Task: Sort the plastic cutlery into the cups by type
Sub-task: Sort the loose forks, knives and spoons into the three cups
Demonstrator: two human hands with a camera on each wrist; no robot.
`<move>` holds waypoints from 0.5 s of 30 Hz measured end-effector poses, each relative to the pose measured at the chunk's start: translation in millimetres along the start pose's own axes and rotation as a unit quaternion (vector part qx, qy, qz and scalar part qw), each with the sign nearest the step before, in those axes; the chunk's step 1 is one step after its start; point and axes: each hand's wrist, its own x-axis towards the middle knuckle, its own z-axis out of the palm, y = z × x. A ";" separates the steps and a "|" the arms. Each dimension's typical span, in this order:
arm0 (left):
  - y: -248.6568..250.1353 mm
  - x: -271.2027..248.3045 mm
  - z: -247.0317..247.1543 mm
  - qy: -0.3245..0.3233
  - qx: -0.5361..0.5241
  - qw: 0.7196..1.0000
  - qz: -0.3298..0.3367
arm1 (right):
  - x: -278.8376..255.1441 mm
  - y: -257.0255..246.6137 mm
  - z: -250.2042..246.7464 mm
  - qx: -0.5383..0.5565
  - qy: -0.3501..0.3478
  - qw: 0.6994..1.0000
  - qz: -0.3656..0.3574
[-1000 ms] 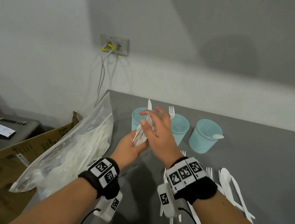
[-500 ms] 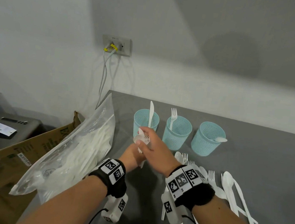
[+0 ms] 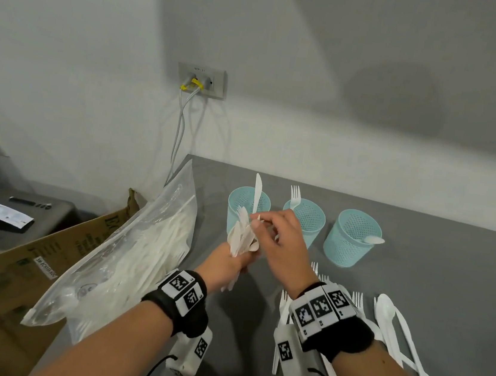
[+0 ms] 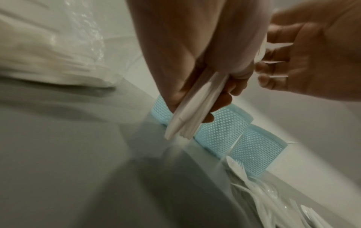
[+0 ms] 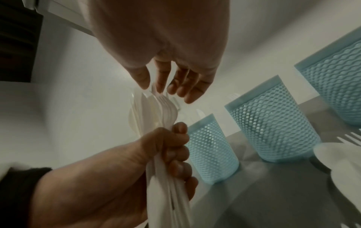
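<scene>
My left hand (image 3: 236, 260) grips a bundle of white plastic cutlery (image 3: 242, 237) by the handles and holds it upright in front of the cups. The heads fan out above the fist (image 5: 171, 154). My right hand (image 3: 259, 222) is at the top of the bundle (image 5: 152, 108); its thumb and forefinger pinch the tip of one piece, whose type I cannot tell. Three light blue mesh cups stand in a row: the left cup (image 3: 238, 205) holds a knife, the middle cup (image 3: 308, 220) a fork, the right cup (image 3: 349, 241) a spoon.
Loose forks (image 3: 357, 301), spoons (image 3: 384, 311) and knives (image 3: 411, 348) lie on the grey table (image 3: 446, 290) right of my right wrist. A clear bag of cutlery (image 3: 126, 254) leans at the table's left edge over a cardboard box (image 3: 10, 280). Cables hang from a wall socket (image 3: 202, 80).
My right hand has shifted up and to the right off the bundle, so the fanned heads now show, and it pinches one tip. The left hand keeps its grip.
</scene>
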 end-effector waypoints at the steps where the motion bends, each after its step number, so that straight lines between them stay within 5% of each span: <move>1: 2.1 -1.6 -0.7 0.001 -0.004 1.000 -0.001 | 2.7 0.3 -1.0 -0.011 0.008 1.000 0.001; 9: 13.5 -13.4 -11.3 0.010 -0.056 0.998 -0.012 | 16.6 -9.6 -15.4 0.030 0.027 0.998 0.049; 15: 16.8 -17.1 -5.8 0.033 -0.068 0.997 -0.014 | 14.8 -26.4 -36.4 0.091 0.130 0.987 0.011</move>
